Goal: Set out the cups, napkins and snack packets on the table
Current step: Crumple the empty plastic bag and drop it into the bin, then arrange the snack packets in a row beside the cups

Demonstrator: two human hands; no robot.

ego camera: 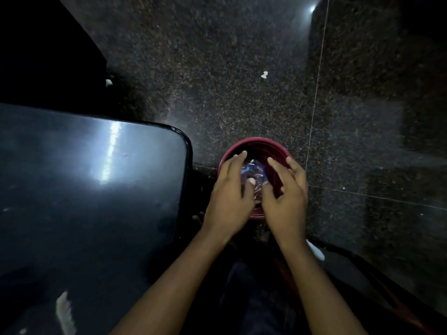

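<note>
Maroon bucket (254,143): left hand (229,199) and right hand (284,201) reach in, spread fingers (277,166) cupping a shiny blue packet (252,171).

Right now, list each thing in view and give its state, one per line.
Red bucket: upright on the floor, open-topped, both hands inside.
Shiny packet: in the bucket, between the hands.
Left hand: fingers spread, touching the packet.
Right hand: fingers spread, beside the packet.
Table: dark, glossy, nothing set out where visible.
</note>
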